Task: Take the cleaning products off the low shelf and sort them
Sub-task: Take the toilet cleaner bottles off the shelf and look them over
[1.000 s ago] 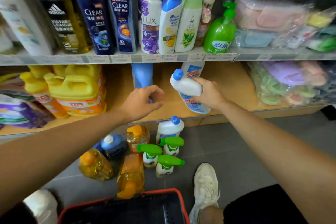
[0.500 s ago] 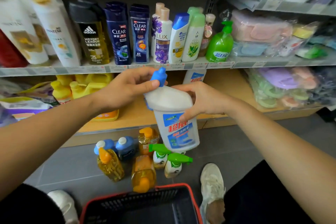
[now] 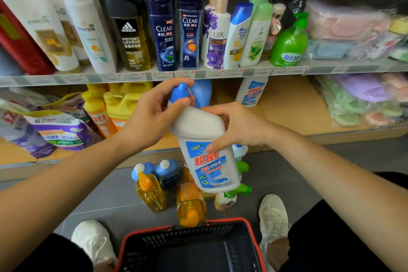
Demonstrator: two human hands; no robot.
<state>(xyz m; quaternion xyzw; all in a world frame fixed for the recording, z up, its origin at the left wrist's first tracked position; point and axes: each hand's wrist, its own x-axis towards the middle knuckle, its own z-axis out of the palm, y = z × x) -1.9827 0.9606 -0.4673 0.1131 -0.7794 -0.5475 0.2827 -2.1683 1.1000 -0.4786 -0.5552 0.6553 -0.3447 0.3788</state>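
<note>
A white toilet-cleaner bottle with a blue cap hangs in front of the low shelf, held by both hands. My left hand pinches its blue cap between thumb and fingers. My right hand grips the bottle's shoulder. Behind it on the low shelf stand a second white cleaner bottle and a blue bottle. On the floor below sits a cluster of sorted products: yellow dish-soap bottles, blue bottles and green-topped spray bottles, partly hidden by the held bottle.
Yellow jugs and purple detergent bags fill the low shelf's left side. Packaged slippers lie at its right. Shampoo bottles line the upper shelf. A red-rimmed black basket sits between my white shoes.
My right hand has pulled the white bottle off the low shelf toward me and turned it upright. My left hand came over and took hold of its blue cap.
</note>
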